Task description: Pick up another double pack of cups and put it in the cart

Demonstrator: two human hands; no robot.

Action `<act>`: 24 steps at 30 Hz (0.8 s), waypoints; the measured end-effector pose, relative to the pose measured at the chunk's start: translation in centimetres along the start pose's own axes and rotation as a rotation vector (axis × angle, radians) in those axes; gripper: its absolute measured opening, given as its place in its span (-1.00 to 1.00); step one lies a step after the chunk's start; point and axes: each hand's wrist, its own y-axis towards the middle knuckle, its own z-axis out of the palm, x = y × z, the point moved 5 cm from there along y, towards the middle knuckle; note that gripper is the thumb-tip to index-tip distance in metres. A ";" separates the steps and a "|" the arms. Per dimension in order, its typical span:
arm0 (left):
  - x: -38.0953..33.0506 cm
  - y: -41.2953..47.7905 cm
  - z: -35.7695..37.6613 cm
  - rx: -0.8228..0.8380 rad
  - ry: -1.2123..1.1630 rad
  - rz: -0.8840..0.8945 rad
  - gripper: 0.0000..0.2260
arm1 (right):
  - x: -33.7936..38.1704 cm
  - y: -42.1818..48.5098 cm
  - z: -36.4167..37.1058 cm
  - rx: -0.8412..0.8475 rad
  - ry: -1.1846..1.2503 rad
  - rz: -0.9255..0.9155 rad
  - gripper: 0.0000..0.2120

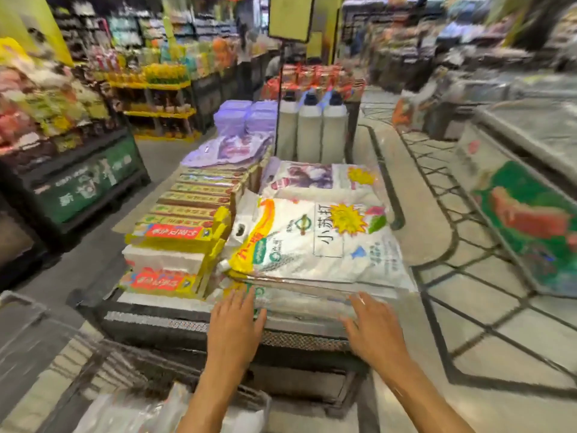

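A stack of large white bags with yellow trim and a sun print (pixel 315 242) lies on a low black metal display stand (pixel 175 323). My left hand (pixel 235 317) reaches to the stack's near left edge with straight fingers, touching the lower bags. To the right, my right hand (pixel 370 323) stretches out flat with spread fingers at the near right corner of the same stack. Neither hand holds anything. The view is motion-blurred.
Yellow and red boxes (pixel 178 239) are stacked left of the bags, with purple packs (pixel 228 148) and three white bottles (pixel 312 132) behind. A shopping cart (pixel 93 385) is at lower left. Chest freezers (pixel 524 195) line the right; shelves of goods stand on the left.
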 end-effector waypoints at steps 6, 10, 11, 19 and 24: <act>-17.9 -0.2 2.1 0.007 -0.049 0.352 -0.59 | -16.1 -11.0 -2.6 -0.073 0.064 0.382 -0.47; -31.0 -3.9 5.1 0.074 -0.130 0.595 -0.56 | -26.2 -21.6 -3.4 -0.095 0.103 0.652 -0.41; -34.5 -5.4 5.9 0.089 -0.140 0.657 -0.55 | -28.5 -24.5 -3.6 -0.107 0.115 0.718 -0.41; -56.3 -21.9 10.8 0.211 -0.214 1.018 -0.53 | -42.4 -47.1 -3.4 -0.126 0.173 1.146 -0.44; -66.1 -29.6 12.3 0.270 -0.228 1.146 -0.51 | -47.5 -57.9 -3.5 -0.144 0.206 1.357 -0.44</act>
